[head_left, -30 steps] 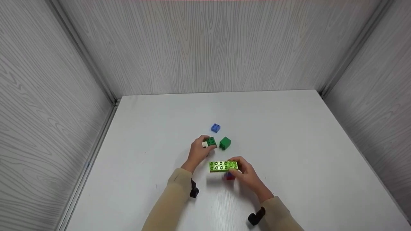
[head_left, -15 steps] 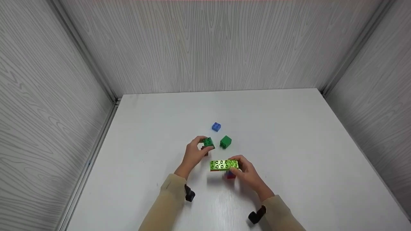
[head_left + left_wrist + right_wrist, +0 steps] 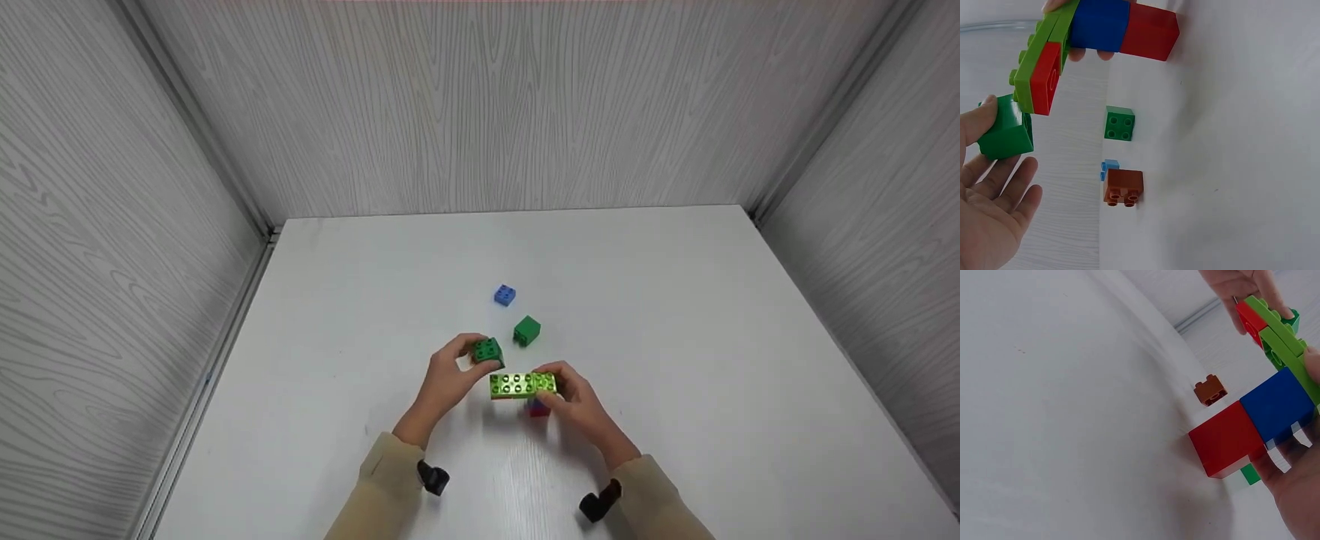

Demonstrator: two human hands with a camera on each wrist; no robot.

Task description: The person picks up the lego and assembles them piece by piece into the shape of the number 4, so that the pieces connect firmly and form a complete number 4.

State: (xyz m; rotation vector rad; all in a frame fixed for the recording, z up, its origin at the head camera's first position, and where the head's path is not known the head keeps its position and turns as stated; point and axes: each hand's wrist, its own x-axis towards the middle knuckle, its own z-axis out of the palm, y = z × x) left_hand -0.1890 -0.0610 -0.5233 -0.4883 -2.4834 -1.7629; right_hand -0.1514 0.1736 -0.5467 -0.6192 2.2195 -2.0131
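My left hand [image 3: 444, 381] pinches a green building brick [image 3: 487, 349] between thumb and fingers, its studs facing up. That brick is just beyond the left end of a block assembly [image 3: 514, 385] in the head view. My right hand [image 3: 579, 405] grips this assembly by its right end. Long lime-green bricks [image 3: 1033, 67] form its top. A red brick [image 3: 1044, 79] sits under one end, and a blue brick [image 3: 1099, 23] with a larger red brick [image 3: 1150, 32] hangs under the other. The wrist views show the fingers round the blue part.
On the white table [image 3: 675, 337] lie a second green brick [image 3: 527, 331] on its side and a small blue brick [image 3: 505, 295] farther back. A brown brick [image 3: 1123, 185] shows in the wrist views, mostly hidden by my left hand from above. Grey wood-grain panels [image 3: 480, 112] enclose the table.
My left hand has drawn the green brick toward me, closer to the assembly's left end. The right hand holds the assembly almost still. The other bricks stay in place.
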